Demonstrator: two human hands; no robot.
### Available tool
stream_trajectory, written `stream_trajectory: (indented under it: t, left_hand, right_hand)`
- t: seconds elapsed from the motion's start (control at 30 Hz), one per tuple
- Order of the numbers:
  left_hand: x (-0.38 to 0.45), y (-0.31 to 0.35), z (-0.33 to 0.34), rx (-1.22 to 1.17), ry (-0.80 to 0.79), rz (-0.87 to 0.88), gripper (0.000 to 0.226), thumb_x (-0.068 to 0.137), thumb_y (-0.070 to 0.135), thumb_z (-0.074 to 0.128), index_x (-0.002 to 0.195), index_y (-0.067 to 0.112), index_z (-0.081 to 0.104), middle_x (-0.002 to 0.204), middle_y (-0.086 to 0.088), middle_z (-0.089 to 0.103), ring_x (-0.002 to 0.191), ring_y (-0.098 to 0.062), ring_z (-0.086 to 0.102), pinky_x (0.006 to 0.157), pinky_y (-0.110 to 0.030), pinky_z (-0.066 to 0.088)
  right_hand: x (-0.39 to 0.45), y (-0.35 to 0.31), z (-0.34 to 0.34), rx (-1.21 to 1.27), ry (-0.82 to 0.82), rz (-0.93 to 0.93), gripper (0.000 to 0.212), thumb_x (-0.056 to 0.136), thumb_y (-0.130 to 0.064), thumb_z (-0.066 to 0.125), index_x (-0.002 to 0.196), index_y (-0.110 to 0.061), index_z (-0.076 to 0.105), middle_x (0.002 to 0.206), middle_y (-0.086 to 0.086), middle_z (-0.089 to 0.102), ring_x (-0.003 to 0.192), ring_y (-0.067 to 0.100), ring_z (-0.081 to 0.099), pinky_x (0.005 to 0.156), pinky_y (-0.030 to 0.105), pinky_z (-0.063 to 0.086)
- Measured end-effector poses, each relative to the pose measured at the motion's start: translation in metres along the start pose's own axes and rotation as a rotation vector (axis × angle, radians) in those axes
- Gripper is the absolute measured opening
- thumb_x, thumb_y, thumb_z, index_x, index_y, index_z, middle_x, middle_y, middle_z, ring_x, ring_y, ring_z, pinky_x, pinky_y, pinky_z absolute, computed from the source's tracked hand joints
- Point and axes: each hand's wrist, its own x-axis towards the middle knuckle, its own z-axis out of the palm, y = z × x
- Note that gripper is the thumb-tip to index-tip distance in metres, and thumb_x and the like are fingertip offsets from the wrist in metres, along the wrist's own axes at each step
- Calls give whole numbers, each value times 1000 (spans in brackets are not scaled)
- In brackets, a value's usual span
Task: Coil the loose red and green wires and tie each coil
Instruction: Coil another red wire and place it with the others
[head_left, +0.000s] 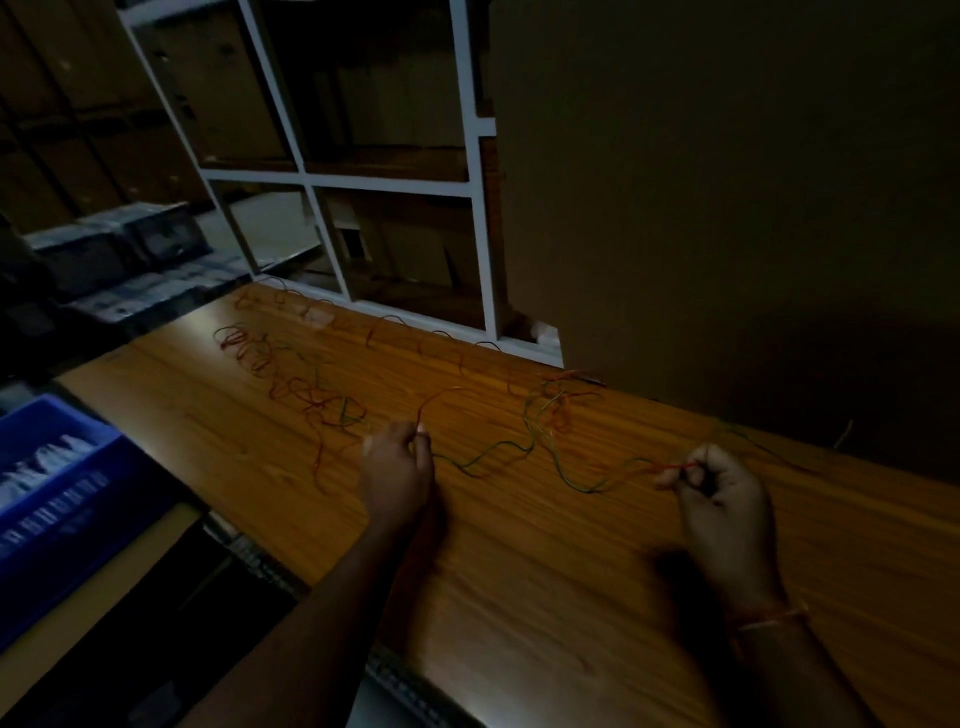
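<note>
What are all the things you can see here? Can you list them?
wires: a loose tangle, red and green, strewn across the table, not yet coiled
table: one, orange-brown wood, under everything
crate: one, blue, left edge, something pale inside
shelf frame: one, white, behind the table
boxes: several, dark, hard to tell, far left
panel: one, dark brown, back right
left hand: one, grip pinching the wires
right hand: one, grip pinching a red strand; thin band at the wrist
</note>
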Motion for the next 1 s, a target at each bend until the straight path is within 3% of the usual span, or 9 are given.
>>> stream_trajectory:
  t: [0.13,0.23,0.33,0.4,0.47,0.63,0.8,0.9,1.0]
  left_hand:
    - [-24,-5,-8,118,-63,-5,36,107,42,38,89,23,62,79,0,57,88,-21,52,71,-33,35]
    - [-38,2,-14,87,-367,-73,35,108,40,40,82,23,57,76,0,60,75,-23,62,60,-30,34]
    - [-58,19,-25,21,-727,-97,40,108,43,41,88,16,63,84,-7,63,82,-26,63,74,-32,48]
    - [-78,39,-31,5,-895,-68,50,108,44,41,92,3,66,82,-11,61,73,-19,56,71,-31,43]
    - [-96,56,-30,-1,-966,-35,58,107,49,41,81,3,63,74,-9,55,63,-16,50,62,-30,36]
    - [-109,56,-34,123,-781,-49,66,106,57,37,76,3,59,71,-11,51,63,-20,50,62,-36,42]
    - [-89,24,-64,248,-583,-129,33,105,42,50,92,15,66,87,-6,68,71,-14,59,57,-26,40]
    - [-73,5,-79,196,-356,-188,23,101,33,55,93,14,65,84,-3,68,72,-16,64,65,-36,55]
    - [-57,-3,-84,142,-271,-192,19,100,31,57,99,13,63,78,0,65,65,-13,61,56,-31,49]
  right_hand:
    - [-11,15,12,-30,-80,124,34,95,2,51,76,-25,58,72,-1,65,69,19,61,71,43,48]
    - [-17,20,20,-23,-123,182,31,95,-3,53,82,-30,60,80,-2,69,71,19,56,70,40,45]
    - [-20,21,27,-42,-138,224,20,92,-13,58,83,-30,62,74,-9,67,72,21,56,69,40,45]
    - [-25,21,31,-57,-178,242,9,86,-33,59,80,-27,64,67,-9,64,70,24,58,68,43,48]
    - [-30,27,37,-60,-238,301,28,79,-51,58,80,-24,65,68,-3,66,71,31,63,71,51,54]
    - [-42,24,52,-113,-379,301,30,95,-42,63,78,-17,66,72,2,71,74,29,69,75,50,56]
    - [-48,21,64,-186,-421,258,29,99,-37,61,82,-14,66,77,2,70,76,23,66,74,40,52]
    - [-45,28,70,-252,-434,222,19,102,-34,58,92,-19,65,86,1,68,84,20,64,72,32,46]
    - [-40,34,78,-337,-430,168,18,102,-25,55,103,-17,72,94,4,73,90,24,68,75,33,49]
